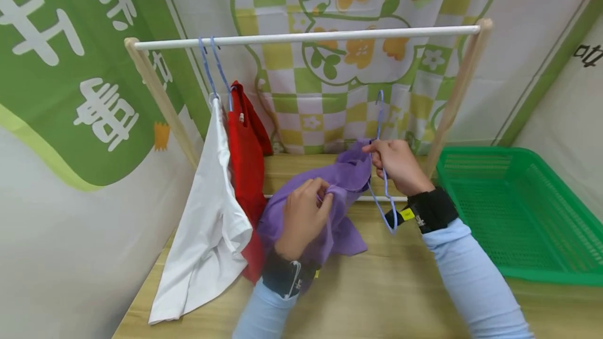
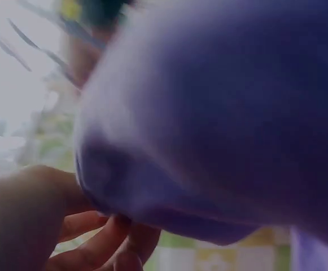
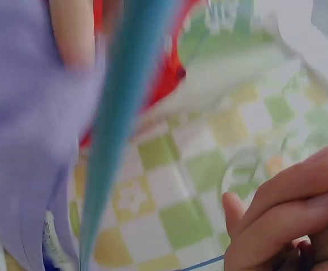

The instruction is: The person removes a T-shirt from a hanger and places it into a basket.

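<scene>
Now, feeding a hanger into the purple garment

Both hands work at mid-table, in front of the rail [image 1: 306,37]. The left hand [image 1: 303,216] pinches a fold of the purple garment [image 1: 330,198], which bunches beneath and beyond its fingers. The right hand [image 1: 398,164], just to the side, curls round the blue hanger [image 1: 382,182] near its neck, hook pointing up. A white shirt [image 1: 207,218] and a red one [image 1: 245,140] hang further left of the left hand; a green basket [image 1: 518,213] sits right of the right hand. To do this well, I would judge, spread the neck opening wide and slide one hanger shoulder in at a time.
</scene>
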The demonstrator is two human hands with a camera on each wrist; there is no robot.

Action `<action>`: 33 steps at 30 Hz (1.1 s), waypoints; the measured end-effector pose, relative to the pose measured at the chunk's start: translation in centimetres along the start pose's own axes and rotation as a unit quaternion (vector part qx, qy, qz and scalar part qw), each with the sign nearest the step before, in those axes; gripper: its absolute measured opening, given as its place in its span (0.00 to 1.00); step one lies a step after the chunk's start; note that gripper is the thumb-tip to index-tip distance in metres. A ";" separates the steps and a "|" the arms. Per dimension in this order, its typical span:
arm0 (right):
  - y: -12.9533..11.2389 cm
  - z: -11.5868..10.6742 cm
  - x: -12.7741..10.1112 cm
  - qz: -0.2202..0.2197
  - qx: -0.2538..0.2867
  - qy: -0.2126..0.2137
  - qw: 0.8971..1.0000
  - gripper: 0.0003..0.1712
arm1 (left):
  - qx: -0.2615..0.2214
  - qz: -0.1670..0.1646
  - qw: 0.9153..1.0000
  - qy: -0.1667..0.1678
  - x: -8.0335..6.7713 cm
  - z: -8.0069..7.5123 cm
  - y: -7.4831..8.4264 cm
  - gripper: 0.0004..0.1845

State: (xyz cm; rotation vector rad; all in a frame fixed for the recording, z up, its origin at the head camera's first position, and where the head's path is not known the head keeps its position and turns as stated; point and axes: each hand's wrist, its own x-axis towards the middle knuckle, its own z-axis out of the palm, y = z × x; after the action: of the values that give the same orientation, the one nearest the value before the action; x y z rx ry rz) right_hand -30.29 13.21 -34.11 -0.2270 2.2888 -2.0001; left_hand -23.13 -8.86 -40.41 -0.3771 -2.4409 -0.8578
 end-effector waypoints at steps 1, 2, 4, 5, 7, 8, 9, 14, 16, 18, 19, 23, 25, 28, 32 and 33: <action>-0.3 0.0 -1.1 -0.002 -0.022 -0.012 1.000 0.25 | -0.008 -0.011 1.000 0.006 0.3 0.3 -0.5 0.02; -0.6 -0.1 -2.3 -0.003 -0.042 -0.025 0.999 0.26 | -0.014 -0.021 1.000 0.012 0.5 0.7 -1.0 0.03; -1.3 -0.5 -4.8 -0.004 -0.080 -0.051 0.995 0.27 | -0.026 -0.038 0.999 0.022 0.8 1.3 -1.8 0.03; -1.6 -0.7 -6.1 0.001 -0.094 -0.063 0.994 0.27 | -0.032 -0.047 0.998 0.024 0.9 1.5 -2.1 0.03; -2.3 -1.4 -8.5 0.011 -0.110 -0.083 0.990 0.28 | -0.036 -0.061 0.997 0.033 1.0 1.9 -2.7 0.04; -2.7 -1.8 -9.5 0.017 -0.108 -0.090 0.990 0.28 | -0.038 -0.068 0.996 0.033 1.0 2.1 -3.0 0.05; -3.1 -2.2 -10.5 0.021 -0.104 -0.095 0.990 0.28 | -0.036 -0.075 0.996 0.032 1.1 2.3 -3.3 0.05; -5.9 -4.4 -12.5 -0.015 -0.066 -0.088 0.994 0.27 | -0.011 -0.105 0.994 0.019 1.1 2.5 -4.4 0.07; -7.5 -5.3 -12.0 -0.044 -0.052 -0.069 0.995 0.26 | 0.002 -0.115 0.993 0.010 1.0 2.5 -4.6 0.07; -9.3 -5.8 -10.8 -0.071 -0.038 -0.045 0.996 0.25 | 0.012 -0.122 0.992 0.000 1.0 2.2 -4.8 0.07; -10.1 -5.9 -9.9 -0.083 -0.029 -0.032 0.996 0.24 | 0.016 -0.125 0.992 -0.004 1.0 2.1 -4.9 0.07; -12.6 -6.2 -6.1 -0.113 -0.025 0.011 0.993 0.24 | 0.025 -0.133 0.991 -0.017 1.0 1.7 -5.5 0.07; -12.8 -6.2 -4.4 -0.109 -0.032 0.024 0.993 0.25 | 0.032 -0.139 0.990 -0.021 1.0 1.7 -5.8 0.08; -11.9 -6.2 -2.4 -0.091 -0.052 0.042 0.994 0.25 | 0.040 -0.150 0.987 -0.032 1.0 1.7 -6.2 0.07; -9.1 -5.9 -1.3 -0.076 -0.075 0.061 0.992 0.25 | 0.040 -0.169 0.983 -0.055 0.8 1.6 -6.6 0.07; -8.3 -5.8 -1.1 -0.079 -0.069 0.068 0.992 0.26 | 0.041 -0.171 0.983 -0.059 0.8 1.6 -6.7 0.07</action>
State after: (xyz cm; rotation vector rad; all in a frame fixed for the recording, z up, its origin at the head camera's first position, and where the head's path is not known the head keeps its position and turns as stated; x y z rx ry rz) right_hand -29.71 18.01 -25.09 -0.2997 2.5735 -1.9854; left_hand -27.17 -12.88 -44.38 0.0278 -2.6874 -0.8912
